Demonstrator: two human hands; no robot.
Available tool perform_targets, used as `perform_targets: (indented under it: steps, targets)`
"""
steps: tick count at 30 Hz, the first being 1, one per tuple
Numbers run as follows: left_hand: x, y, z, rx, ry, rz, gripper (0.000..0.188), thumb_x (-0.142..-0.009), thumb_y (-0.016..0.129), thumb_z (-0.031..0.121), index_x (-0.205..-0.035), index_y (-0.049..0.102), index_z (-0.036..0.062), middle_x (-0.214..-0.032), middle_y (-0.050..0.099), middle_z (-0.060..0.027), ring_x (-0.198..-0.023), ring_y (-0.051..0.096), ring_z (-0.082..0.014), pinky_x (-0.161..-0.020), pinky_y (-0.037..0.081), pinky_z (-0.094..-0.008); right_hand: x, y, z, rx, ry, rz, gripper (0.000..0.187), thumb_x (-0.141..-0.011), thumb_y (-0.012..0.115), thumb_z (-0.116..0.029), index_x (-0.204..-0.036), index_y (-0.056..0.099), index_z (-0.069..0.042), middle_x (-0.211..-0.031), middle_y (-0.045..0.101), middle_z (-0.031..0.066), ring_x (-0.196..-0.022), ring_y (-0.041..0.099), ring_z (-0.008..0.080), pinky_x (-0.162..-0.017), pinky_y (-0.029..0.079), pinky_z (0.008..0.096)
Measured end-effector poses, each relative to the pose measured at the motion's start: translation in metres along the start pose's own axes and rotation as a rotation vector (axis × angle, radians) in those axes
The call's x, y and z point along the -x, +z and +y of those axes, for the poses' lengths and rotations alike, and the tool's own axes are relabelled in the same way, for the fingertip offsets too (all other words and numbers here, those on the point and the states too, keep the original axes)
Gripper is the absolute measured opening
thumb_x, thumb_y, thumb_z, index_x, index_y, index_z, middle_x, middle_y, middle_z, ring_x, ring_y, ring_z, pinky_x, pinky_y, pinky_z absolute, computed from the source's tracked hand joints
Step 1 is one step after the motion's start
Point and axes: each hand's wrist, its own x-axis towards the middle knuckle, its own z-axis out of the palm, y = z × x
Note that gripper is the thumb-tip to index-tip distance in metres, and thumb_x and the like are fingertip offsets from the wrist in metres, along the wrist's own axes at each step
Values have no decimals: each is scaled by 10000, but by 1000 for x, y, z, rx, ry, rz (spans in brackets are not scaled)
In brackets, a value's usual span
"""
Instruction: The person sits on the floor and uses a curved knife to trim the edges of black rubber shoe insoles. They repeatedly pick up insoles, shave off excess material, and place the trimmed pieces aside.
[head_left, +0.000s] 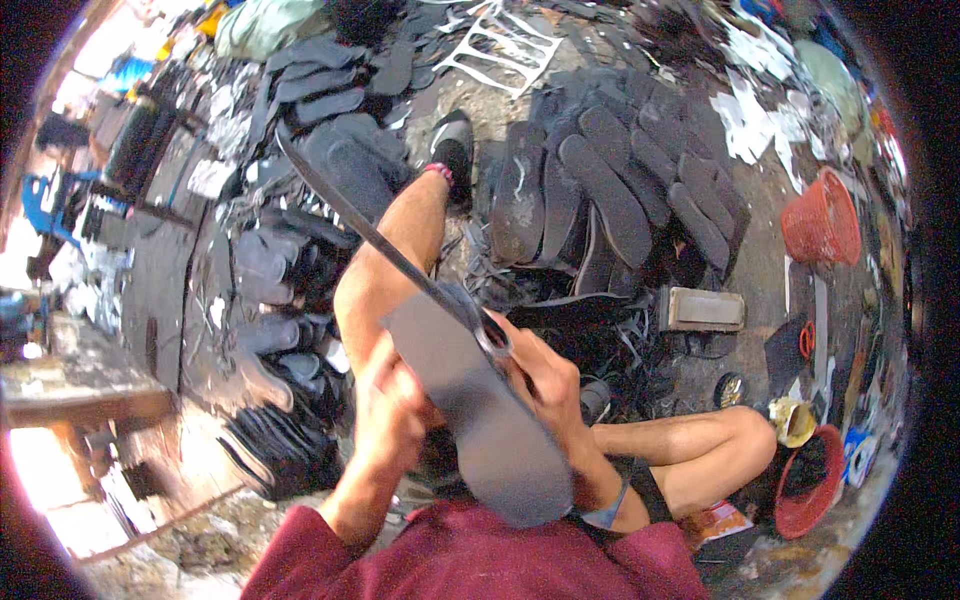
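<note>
A dark grey shoe sole [480,420] lies slantwise in front of my chest, its flat face toward me. My left hand [390,395] is closed on the sole's left edge, thumb against it. On the other side my right hand [545,375] is closed by the sole's upper right edge, around a dark tool with a ring-like part [493,335]; its kind is not clear. From there a long, narrow dark strip [365,230] reaches up and left, over my bent knee. Whether the strip is joined to the sole cannot be made out.
Dark soles [610,160] lie in heaps ahead, with more stacks [275,450] at the left. To the right are a red basket [822,220], a red bowl [808,485], red-handled scissors [807,340] and a pale rectangular block [704,309]. A wooden bench [85,400] stands left.
</note>
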Motion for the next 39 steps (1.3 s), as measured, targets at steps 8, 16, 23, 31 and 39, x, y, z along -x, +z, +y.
perform_targets:
  steps: [8,16,23,31,39]
  targets:
    - [-3,-19,29,97,-289,12,272,-939,698,256,-1082,690,24,-963,724,-46,-787,675,-133,-725,551,-296,129,-14,27,-205,209,-64,379,-878,648,-71,-1257,655,-54,-949,663,160,-832,635,344,-748,513,411]
    - [-1,-27,25,12,-332,-24,288,-799,845,148,-1027,726,17,-932,736,-50,-793,671,-127,-741,544,-293,61,-67,9,140,28,-301,482,-848,679,-110,-1325,628,-153,-723,537,79,-614,560,273,-556,468,397]
    - [-13,-20,42,-295,-468,-169,283,-789,868,174,-989,736,25,-871,731,-39,-765,654,-111,-710,523,-274,-34,-87,-18,130,-37,-553,460,-914,628,-194,-1362,592,-93,-734,651,103,-584,639,300,-538,508,396]
    - [-20,-5,45,-396,-628,-340,319,-833,842,220,-1091,751,54,-887,724,15,-795,606,-40,-695,497,-218,-92,-74,-25,139,-160,-962,398,-993,546,-324,-1367,584,-195,-810,720,111,-719,700,336,-608,563,443]
    - [4,-48,-37,342,-31,-379,571,-961,605,318,-1473,449,120,-1428,475,-200,-1355,415,-351,-1105,372,-522,-6,-118,-28,-365,365,-366,422,-1027,531,-235,-1379,539,-1,-897,674,94,-681,541,76,-636,468,225]
